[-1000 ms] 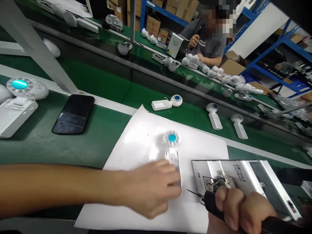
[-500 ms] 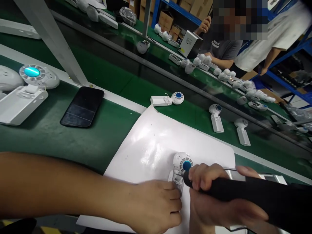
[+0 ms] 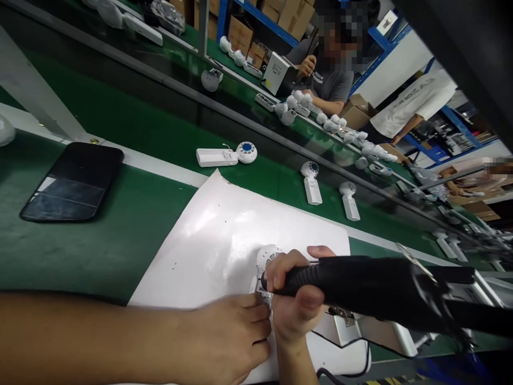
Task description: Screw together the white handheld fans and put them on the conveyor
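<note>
A white device (image 3: 265, 256) with a round, slotted head lies on a white sheet (image 3: 200, 256), partly hidden by my hands. My left hand (image 3: 236, 334) is closed around its lower body, knuckles up. In my right hand (image 3: 294, 305) is a black electric screwdriver (image 3: 360, 283), held nearly level from the right. Its tip end points at the middle of the device, near the left fingers; whether the bit touches a screw is hidden.
A black phone (image 3: 74, 182) lies at left on the green bench. Along the green belt beyond sit similar white devices (image 3: 216, 156), with more in rows further back. Across the line a person (image 3: 331, 80) works. A metal post (image 3: 36, 85) rises at left.
The view has swung right, so bench things appear further left. The screwdriver now covers more of the device's head, with its blue centre no longer showing. Both hands keep their holds.
</note>
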{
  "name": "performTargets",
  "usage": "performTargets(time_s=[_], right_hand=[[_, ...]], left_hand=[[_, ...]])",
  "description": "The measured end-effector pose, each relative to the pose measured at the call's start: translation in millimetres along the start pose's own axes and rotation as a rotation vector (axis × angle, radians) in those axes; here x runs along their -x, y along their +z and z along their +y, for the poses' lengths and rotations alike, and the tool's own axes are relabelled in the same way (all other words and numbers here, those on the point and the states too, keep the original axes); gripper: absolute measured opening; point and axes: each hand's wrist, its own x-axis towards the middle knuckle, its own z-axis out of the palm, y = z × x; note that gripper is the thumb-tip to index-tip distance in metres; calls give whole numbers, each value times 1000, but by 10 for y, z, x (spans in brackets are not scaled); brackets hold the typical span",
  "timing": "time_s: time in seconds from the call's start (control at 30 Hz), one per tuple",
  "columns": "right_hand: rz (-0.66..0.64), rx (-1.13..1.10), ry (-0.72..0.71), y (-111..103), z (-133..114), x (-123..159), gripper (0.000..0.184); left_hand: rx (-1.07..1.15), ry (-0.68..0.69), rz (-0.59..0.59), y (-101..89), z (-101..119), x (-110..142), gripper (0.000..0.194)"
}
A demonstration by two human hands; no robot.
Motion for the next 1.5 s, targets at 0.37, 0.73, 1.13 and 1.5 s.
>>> performTargets(time_s=[0.37, 0.73, 1.13, 1.5], right_hand=[[210, 614, -308, -1107, -508, -213, 65], [40, 54, -92, -400, -307, -49, 47], [114, -7, 85, -268, 1, -24, 40], [91, -96, -153, -304, -47, -4, 49]], left_hand=[[49, 53, -23, -36, 2, 13, 12], [72, 90, -54, -33, -24, -9, 13], [-4, 88, 5, 21, -6, -5, 15], [-345, -14, 125, -10, 85, 135, 23]])
